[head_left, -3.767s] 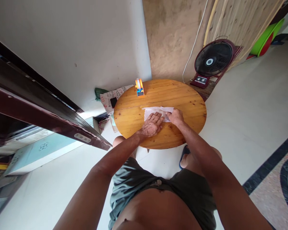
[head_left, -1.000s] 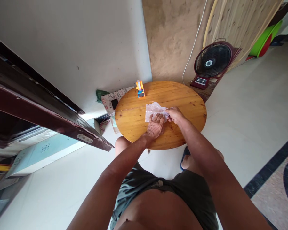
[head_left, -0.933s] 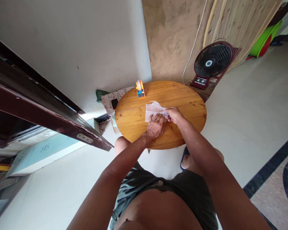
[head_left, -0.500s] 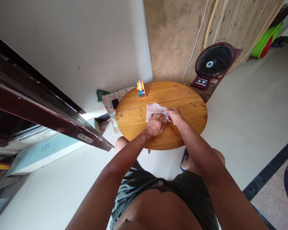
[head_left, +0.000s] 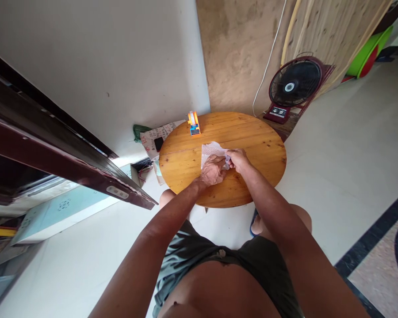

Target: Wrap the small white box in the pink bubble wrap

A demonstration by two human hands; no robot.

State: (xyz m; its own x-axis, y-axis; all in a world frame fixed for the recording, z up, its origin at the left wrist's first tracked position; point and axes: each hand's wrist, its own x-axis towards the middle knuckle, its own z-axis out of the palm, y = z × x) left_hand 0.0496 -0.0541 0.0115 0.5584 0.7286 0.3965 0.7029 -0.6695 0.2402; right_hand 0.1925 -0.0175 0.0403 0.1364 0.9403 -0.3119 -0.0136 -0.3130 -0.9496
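Note:
A crumpled sheet of clear bubble wrap [head_left: 209,151] lies near the middle of a round wooden table [head_left: 258,141]. My left hand [head_left: 212,170] rests on the sheet's near edge with its fingers curled over it. My right hand [head_left: 238,159] is closed in a pinch on the sheet's right end, touching the left hand. Most of the wrap under the hands is hidden. An orange and blue tape dispenser [head_left: 193,123] stands at the table's far left rim, apart from both hands.
A dark red floor fan [head_left: 293,88] stands behind the table on the right, with a white cord up the wall. Papers and a dark phone [head_left: 158,143] lie on the floor left of the table. A dark door frame [head_left: 63,150] runs along the left.
The sheet lay flat and wide under my flat left hand; it has since been gathered smaller. My left fingers have curled, and my right hand has moved left against the left hand.

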